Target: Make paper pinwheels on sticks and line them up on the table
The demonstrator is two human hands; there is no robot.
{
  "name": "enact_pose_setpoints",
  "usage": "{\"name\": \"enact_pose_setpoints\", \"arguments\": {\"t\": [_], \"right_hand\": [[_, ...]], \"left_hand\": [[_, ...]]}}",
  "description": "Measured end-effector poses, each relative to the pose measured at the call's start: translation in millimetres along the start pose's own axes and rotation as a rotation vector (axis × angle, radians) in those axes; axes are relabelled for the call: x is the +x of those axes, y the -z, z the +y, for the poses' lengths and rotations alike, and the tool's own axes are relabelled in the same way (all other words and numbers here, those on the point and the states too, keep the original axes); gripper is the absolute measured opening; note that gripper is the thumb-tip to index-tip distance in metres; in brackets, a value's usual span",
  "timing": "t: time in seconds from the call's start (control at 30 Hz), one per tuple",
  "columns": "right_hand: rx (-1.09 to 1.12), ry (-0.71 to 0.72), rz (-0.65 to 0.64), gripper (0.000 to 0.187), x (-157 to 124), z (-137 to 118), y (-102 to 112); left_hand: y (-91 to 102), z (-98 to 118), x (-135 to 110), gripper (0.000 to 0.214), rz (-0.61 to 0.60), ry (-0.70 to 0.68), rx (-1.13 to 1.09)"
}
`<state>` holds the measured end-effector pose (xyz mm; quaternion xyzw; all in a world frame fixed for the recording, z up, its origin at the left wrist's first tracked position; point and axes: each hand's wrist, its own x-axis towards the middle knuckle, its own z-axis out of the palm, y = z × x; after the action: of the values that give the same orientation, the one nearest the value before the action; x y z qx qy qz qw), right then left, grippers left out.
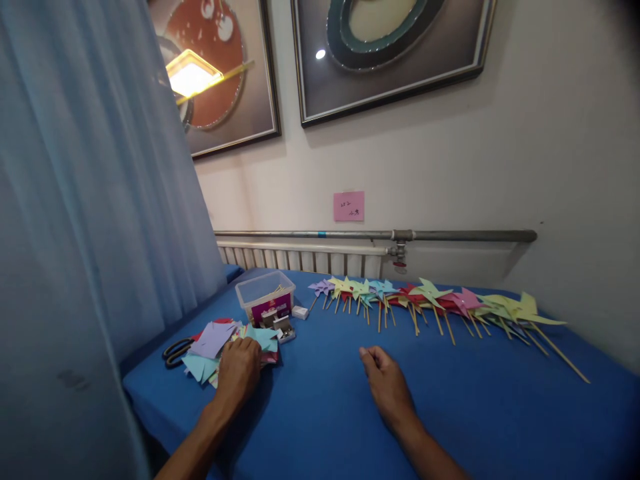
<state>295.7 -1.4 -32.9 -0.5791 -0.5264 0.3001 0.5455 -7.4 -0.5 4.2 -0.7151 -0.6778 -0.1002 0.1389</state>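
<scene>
My left hand (241,365) is at the pile of cut coloured paper pieces (213,339) on the left, its fingers curled down onto them. Purple, light blue, red and yellow pieces show around it; its fingertips are hidden. Black-handled scissors (176,353) lie partly under the pile. To the right, my right hand (387,385) hovers over or rests on the blue cloth with thumb and fingers closed together. Whatever it holds, if anything, cannot be made out. Beyond it lies a long row of paper pinwheels (427,293) on wooden sticks, in several colours.
A clear plastic tub (266,293) with sticks inside stands behind the paper pile. Beside it are a small open box (284,329) and a small white box (300,312). A blue curtain (95,200) hangs along the left; a radiator (305,257) and pipe run behind the table.
</scene>
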Motion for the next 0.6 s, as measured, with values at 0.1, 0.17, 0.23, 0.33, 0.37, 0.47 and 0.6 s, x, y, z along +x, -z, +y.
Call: {"name": "enact_pose_setpoints", "arguments": {"t": [0.1, 0.17, 0.23, 0.33, 0.37, 0.47, 0.6], "right_hand": [[0.000, -0.010, -0.009, 0.042, 0, 0, 0], [0.002, -0.005, 0.000, 0.043, 1, 0, 0], [0.004, 0.000, -0.001, 0.042, 1, 0, 0], [0.002, -0.012, -0.018, 0.041, 0, -1, 1], [0.002, -0.013, -0.018, 0.041, 0, -1, 1], [0.009, -0.013, -0.016, 0.041, -1, -1, 1], [0.053, -0.028, -0.026, 0.044, 0, 3, 0]], "left_hand": [[-0.4, -3, 1, 0.030, 0.023, 0.017, -0.057], [-2.2, -7, 2, 0.028, 0.043, 0.002, -0.120], [-4.5, -11, 2, 0.028, 0.090, -0.003, -0.201], [-5.1, -17, 3, 0.027, 0.243, 0.060, -0.334], [-3.8, -18, 4, 0.027, 0.307, 0.090, -0.382], [5.3, -14, 7, 0.026, 0.463, 0.166, -0.570], [19.6, 11, 15, 0.024, 0.333, 0.264, -1.160]]}}
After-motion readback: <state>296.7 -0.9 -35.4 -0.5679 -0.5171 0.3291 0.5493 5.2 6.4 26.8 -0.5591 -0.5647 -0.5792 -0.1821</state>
